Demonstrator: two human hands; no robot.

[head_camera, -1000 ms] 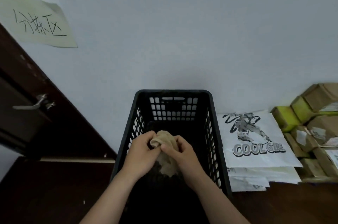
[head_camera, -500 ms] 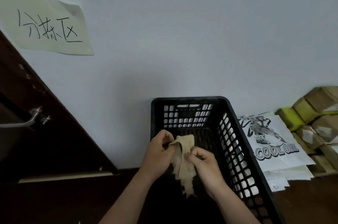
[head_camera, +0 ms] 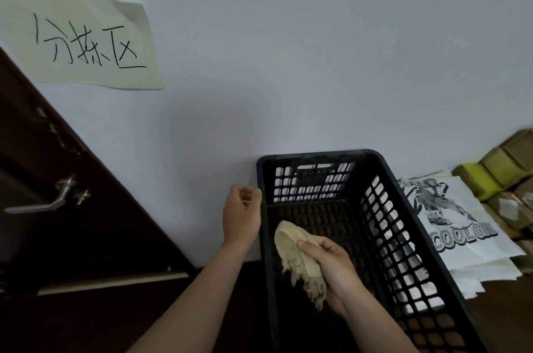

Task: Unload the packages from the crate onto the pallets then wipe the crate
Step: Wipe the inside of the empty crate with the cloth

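Note:
A black slatted plastic crate (head_camera: 403,199) stands on the dark floor against the pale wall, and nothing lies inside it but the cloth. My right hand (head_camera: 331,269) is inside the crate and grips a frayed beige cloth (head_camera: 294,254), which hangs down against the inner left wall. My left hand (head_camera: 240,214) is outside the crate at its left rim, fingers loosely curled and holding nothing. To the right of the crate lie the unloaded packages: white mailer bags (head_camera: 461,234), the top one printed "COOL GIRL", and brown and yellow-taped cardboard boxes (head_camera: 507,168).
A dark brown door (head_camera: 72,208) with a metal lever handle (head_camera: 49,199) leans in from the left. A yellowish paper sign (head_camera: 86,41) with handwritten characters is stuck on the wall above it. Dark floor lies left of the crate.
My left hand has let go of the cloth and moved out to the crate's left rim. My right hand keeps the cloth, now against the inner left wall. The view has swung left.

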